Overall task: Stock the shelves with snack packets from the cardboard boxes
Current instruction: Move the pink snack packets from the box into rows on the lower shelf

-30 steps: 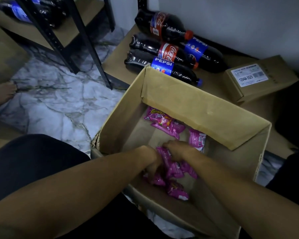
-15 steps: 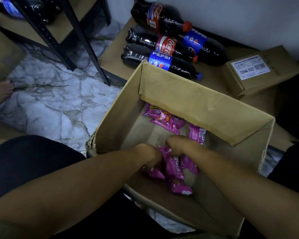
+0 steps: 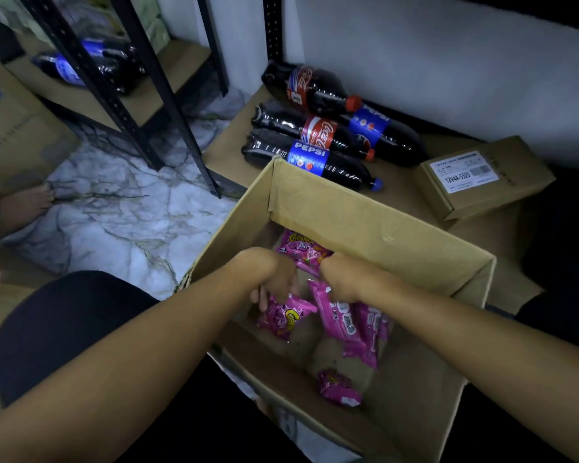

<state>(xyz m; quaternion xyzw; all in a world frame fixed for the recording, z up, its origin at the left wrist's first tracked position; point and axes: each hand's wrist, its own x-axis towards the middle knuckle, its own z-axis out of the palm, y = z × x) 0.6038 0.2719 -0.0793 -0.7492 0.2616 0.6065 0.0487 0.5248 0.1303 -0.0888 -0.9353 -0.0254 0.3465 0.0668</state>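
An open cardboard box [image 3: 375,225] stands in front of me with pink snack packets inside. My left hand [image 3: 278,282] grips one pink packet [image 3: 286,320] by its top edge. My right hand [image 3: 345,279] holds a bunch of pink packets [image 3: 345,320] that hang down from its fingers. One more packet [image 3: 336,387] lies loose on the box floor, and another [image 3: 301,250] lies at the far side behind my hands. The low wooden shelf [image 3: 228,145] lies just beyond the box.
Several cola bottles [image 3: 318,142] lie on the low shelf beside a small labelled carton [image 3: 482,177]. A black metal rack [image 3: 127,95] with more bottles stands at the left. Marble floor [image 3: 114,222] and a bare foot [image 3: 24,205] lie to the left.
Both hands have risen from the box floor with packets in them. One packet has stayed behind on the box floor. The view has tilted up slightly.
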